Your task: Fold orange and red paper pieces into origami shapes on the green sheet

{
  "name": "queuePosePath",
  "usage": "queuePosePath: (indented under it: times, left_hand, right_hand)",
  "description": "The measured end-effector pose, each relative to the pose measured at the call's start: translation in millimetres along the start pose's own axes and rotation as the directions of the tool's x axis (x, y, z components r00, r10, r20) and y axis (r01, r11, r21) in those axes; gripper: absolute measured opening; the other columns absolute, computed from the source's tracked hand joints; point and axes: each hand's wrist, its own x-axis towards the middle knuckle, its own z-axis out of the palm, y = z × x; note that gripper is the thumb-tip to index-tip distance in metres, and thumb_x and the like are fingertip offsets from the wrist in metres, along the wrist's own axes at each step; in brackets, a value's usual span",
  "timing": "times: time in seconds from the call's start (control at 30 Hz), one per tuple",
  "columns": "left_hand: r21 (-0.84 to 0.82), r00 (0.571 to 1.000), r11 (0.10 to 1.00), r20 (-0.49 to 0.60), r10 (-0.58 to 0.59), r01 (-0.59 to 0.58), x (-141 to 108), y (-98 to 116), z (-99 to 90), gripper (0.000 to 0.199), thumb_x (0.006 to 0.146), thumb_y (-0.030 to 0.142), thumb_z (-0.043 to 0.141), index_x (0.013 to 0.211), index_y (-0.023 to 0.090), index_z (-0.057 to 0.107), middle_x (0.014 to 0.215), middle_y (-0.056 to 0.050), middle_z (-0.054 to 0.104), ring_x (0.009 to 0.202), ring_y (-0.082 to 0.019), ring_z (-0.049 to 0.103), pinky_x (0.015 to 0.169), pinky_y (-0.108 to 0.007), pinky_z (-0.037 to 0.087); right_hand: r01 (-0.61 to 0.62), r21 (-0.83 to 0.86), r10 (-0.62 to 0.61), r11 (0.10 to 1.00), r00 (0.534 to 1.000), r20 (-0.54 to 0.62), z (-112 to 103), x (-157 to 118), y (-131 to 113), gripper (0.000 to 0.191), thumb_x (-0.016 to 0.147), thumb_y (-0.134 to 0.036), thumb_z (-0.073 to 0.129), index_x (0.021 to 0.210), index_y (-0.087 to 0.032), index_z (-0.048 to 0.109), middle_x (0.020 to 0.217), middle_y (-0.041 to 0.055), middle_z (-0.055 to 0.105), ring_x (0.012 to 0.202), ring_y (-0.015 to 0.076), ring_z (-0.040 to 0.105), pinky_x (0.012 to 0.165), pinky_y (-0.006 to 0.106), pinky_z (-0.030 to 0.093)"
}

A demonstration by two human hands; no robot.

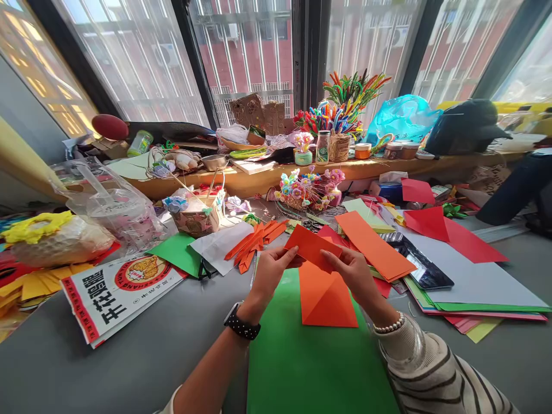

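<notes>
A: Which way does the orange paper point(321, 282) run?

B: Its long axis goes away from the person, from a lower edge near the body up to a folded-over flap at the far end. The flap's point aims left, towards the left hand point(269, 270).

A: And where is it against the hands?

B: Between them, raised a little over the green sheet point(310, 368) on the grey worktop point(142, 351). The left hand pinches the flap's left tip, fingers closed on it. The right hand point(351, 273) grips the flap's right side, thumb on top, fingers curled shut beneath. The lower part hangs below both hands, towards the wrists.

A: How does it look?

B: Plain bright orange, matte, with a crisp diagonal crease forming a triangle in the lower half. The lower edge is straight and lies over the green sheet.

A: Anything close by?

B: A longer orange strip point(373, 244) just right of the right hand, and a fan of narrow orange strips point(254, 241) beyond the left.
</notes>
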Motion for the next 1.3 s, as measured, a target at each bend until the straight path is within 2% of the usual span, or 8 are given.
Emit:
queuePosePath:
  times: [0.13, 0.27, 0.4, 0.53, 0.77, 1.0, 1.2, 1.3]
  left_hand:
    - [-0.091, 0.996, 0.992, 0.023, -0.082, 0.084, -1, -4, -2.1, 0.021, 0.063, 0.032, 0.065, 0.068, 0.011, 0.066, 0.063, -0.006, 0.068, 0.062, -0.016, 0.063, 0.066, -0.026, 0.050]
    - [-0.202, 0.992, 0.971, 0.024, -0.123, 0.126, -1, -13, -3.3, 0.022, 0.065, 0.032, 0.063, 0.073, 0.011, 0.066, 0.068, -0.006, 0.068, 0.064, -0.014, 0.063, 0.065, -0.024, 0.050]
    - [-0.218, 0.991, 0.967, 0.007, -0.131, 0.129, 0, -17, -3.7, 0.025, 0.066, 0.033, 0.063, 0.077, 0.011, 0.066, 0.074, -0.008, 0.068, 0.067, -0.016, 0.063, 0.066, -0.026, 0.050]
    - [-0.232, 0.990, 0.965, -0.033, -0.134, 0.123, 1, -16, -3.8, 0.022, 0.065, 0.031, 0.064, 0.074, 0.012, 0.066, 0.073, -0.007, 0.068, 0.066, -0.016, 0.064, 0.067, -0.026, 0.050]
    - [-0.218, 0.997, 0.974, -0.040, -0.072, 0.061, 0, -16, -2.5, 0.021, 0.065, 0.030, 0.064, 0.076, 0.013, 0.066, 0.077, -0.006, 0.068, 0.071, -0.016, 0.063, 0.075, -0.029, 0.048]
    - [-0.196, 0.999, 0.980, -0.038, -0.037, 0.029, 1, -20, -1.7, 0.019, 0.061, 0.025, 0.067, 0.075, 0.012, 0.065, 0.076, -0.005, 0.067, 0.070, -0.016, 0.062, 0.072, -0.028, 0.049]
    - [-0.190, 0.997, 0.981, -0.048, -0.057, 0.047, 1, -20, -0.6, 0.022, 0.060, 0.028, 0.067, 0.076, 0.013, 0.065, 0.077, -0.005, 0.067, 0.073, -0.018, 0.063, 0.076, -0.031, 0.048]
    - [-0.199, 0.997, 0.979, -0.043, -0.059, 0.049, 0, -19, 0.5, 0.023, 0.061, 0.029, 0.066, 0.078, 0.013, 0.065, 0.079, -0.006, 0.068, 0.076, -0.019, 0.063, 0.076, -0.032, 0.048]
  right_hand:
    - [0.124, -0.167, -0.132, 0.978, 0.990, -0.038, -1, 0, 1, 0.035, 0.073, -0.032, 0.054, 0.105, -0.016, 0.058, 0.095, 0.0048, 0.065, 0.083, 0.0199, 0.060, 0.065, 0.028, 0.050]
    - [0.236, -0.418, -0.252, 0.877, 0.967, 0.018, 1, -5, 2, 0.034, 0.078, -0.026, 0.046, 0.111, -0.021, 0.054, 0.097, 0.0025, 0.065, 0.082, 0.0207, 0.061, 0.064, 0.031, 0.052]
    - [0.441, -0.532, -0.430, 0.722, 0.890, 0.153, 2, -8, 6, 0.038, 0.081, -0.014, 0.038, 0.115, -0.028, 0.049, 0.112, -0.0019, 0.056, 0.097, 0.0189, 0.056, 0.076, 0.031, 0.050]
    - [0.560, -0.551, -0.477, 0.619, 0.825, 0.302, 2, -9, 9, 0.046, 0.082, -0.009, 0.032, 0.120, -0.033, 0.041, 0.125, -0.0049, 0.043, 0.107, 0.0156, 0.049, 0.080, 0.026, 0.049]
    - [0.583, -0.621, -0.442, 0.524, 0.809, 0.386, 2, -11, 10, 0.048, 0.083, -0.006, 0.029, 0.123, -0.032, 0.037, 0.130, -0.0041, 0.037, 0.107, 0.0150, 0.049, 0.076, 0.023, 0.050]
    - [0.522, -0.620, -0.502, 0.586, 0.834, 0.227, 4, -10, 15, 0.049, 0.082, -0.009, 0.036, 0.126, -0.031, 0.032, 0.121, -0.0043, 0.048, 0.104, 0.0162, 0.052, 0.078, 0.027, 0.050]
    - [0.570, -0.672, -0.468, 0.473, 0.809, 0.357, 3, -13, 11, 0.049, 0.082, -0.007, 0.028, 0.123, -0.033, 0.037, 0.126, -0.0030, 0.041, 0.088, 0.0129, 0.060, 0.059, 0.020, 0.051]
    - [0.579, -0.692, -0.474, 0.431, 0.798, 0.372, 3, -13, 10, 0.049, 0.082, -0.007, 0.027, 0.124, -0.032, 0.036, 0.126, -0.0015, 0.041, 0.086, 0.0128, 0.061, 0.059, 0.020, 0.051]
